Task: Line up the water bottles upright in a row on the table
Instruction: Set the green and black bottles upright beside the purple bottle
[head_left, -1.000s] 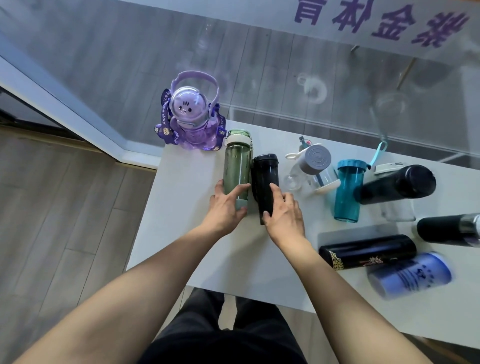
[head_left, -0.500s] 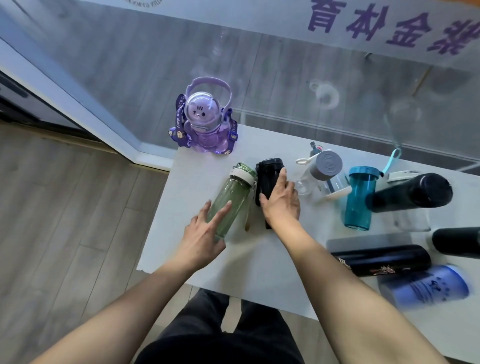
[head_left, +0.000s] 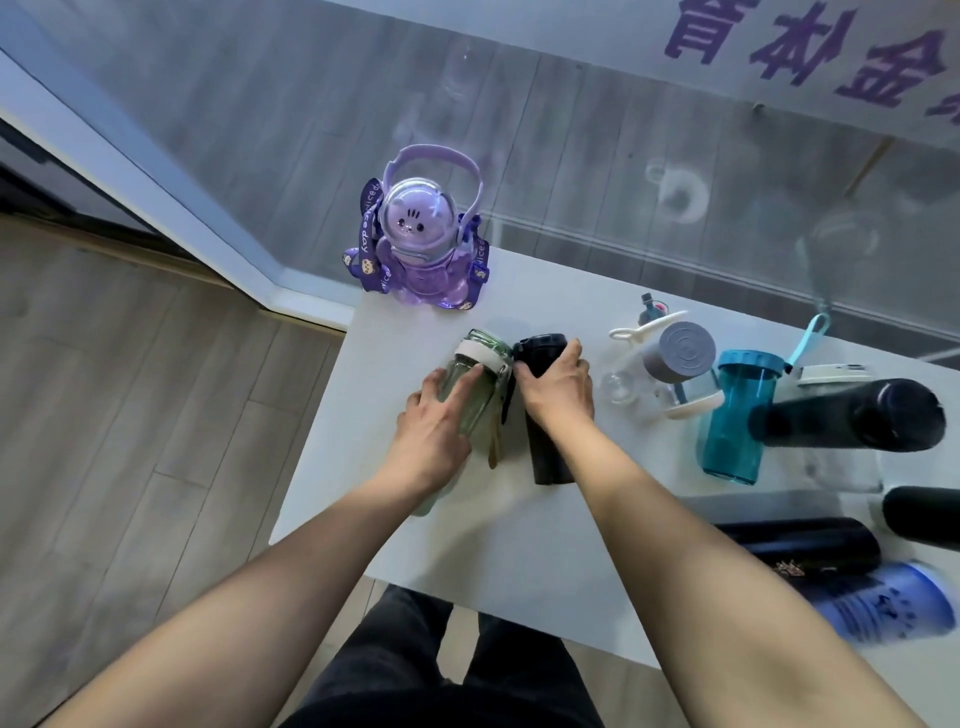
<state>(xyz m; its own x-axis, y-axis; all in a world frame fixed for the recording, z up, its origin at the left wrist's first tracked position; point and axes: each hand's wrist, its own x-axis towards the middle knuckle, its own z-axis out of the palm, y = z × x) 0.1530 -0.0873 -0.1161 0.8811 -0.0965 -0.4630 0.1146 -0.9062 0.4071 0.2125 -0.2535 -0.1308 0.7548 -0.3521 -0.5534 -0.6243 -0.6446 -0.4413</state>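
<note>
Green see-through plastic makes up the bottle (head_left: 470, 402) under the left hand (head_left: 434, 434), whose fingers lie curled over its side just below the white collar. The right hand (head_left: 556, 387) is wrapped around the upper part of the black bottle (head_left: 545, 415) touching it on the right, thumb near the lid. Both bottles stand near the table's (head_left: 519, 540) left front edge.

Both look empty and light, so they should tip easily if pushed high up; a grip around the middle seems safer than one at the cap. The smooth walls may slide in the palm. The green bottle's hanging strap (head_left: 493, 441) could catch.

Further out, a purple bottle (head_left: 418, 249) with a handle stands at the back corner. To the right stand a grey-lidded bottle (head_left: 678, 358) and a teal bottle (head_left: 737, 415). Dark bottles, among them one with gold print (head_left: 800, 551), and a blurred blue one (head_left: 883, 603) lie on their sides.
</note>
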